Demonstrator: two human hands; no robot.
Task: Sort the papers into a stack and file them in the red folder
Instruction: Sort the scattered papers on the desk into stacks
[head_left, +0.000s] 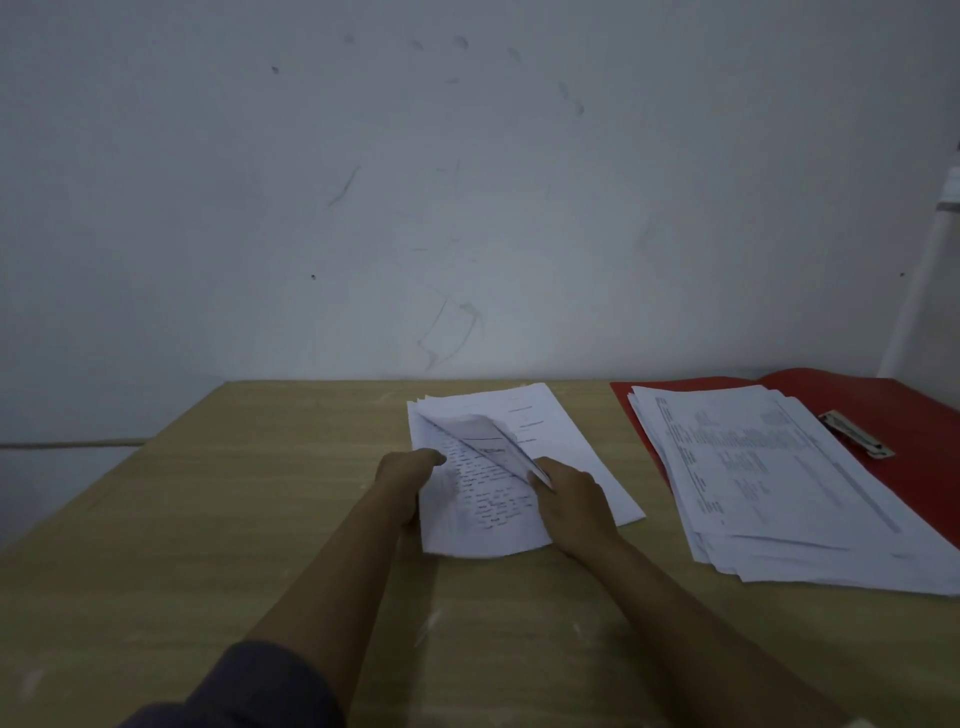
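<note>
A loose pile of white printed papers (561, 436) lies on the wooden table (218, 519), near its far edge. My left hand (408, 470) rests on the pile's left side, holding the sheets there. My right hand (569, 501) pinches a sheet (485, 434) whose near corner is lifted and curled over the pile. To the right lies the open red folder (914, 415) with a thicker stack of papers (769, 483) fanned unevenly on it. A metal clip (857, 434) shows on the folder beside that stack.
A pale marked wall stands directly behind the table. A white pipe or post (924, 291) rises at the far right. The table's left edge slants away, with floor beyond it.
</note>
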